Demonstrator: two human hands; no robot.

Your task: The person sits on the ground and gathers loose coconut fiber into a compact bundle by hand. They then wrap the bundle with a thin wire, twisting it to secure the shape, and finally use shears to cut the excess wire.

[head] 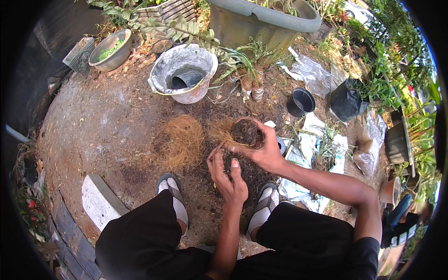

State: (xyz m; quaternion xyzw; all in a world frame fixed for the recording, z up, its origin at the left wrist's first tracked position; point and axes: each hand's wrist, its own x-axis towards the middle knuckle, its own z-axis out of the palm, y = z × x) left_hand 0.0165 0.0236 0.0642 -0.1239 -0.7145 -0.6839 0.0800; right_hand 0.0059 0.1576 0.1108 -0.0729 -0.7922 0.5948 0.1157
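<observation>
A dark round soil ball sits in my right hand, whose thumb and fingers curve around it. Loose brown fibre, like coconut fibre, lies against the ball's left side and lower edge. Just below, my left hand is raised with thumb and fingers apart, dirt on the fingers. Its fingertips come close to the fibre; whether they touch it I cannot tell. A larger heap of the same fibre rests on the ground to the left.
Beyond the heap stands a crusted bucket with a dark pot inside. Bundled fern stems and a black pot are farther right. Plants lie on white plastic sheeting. A concrete block is near my left foot; a person is at far right.
</observation>
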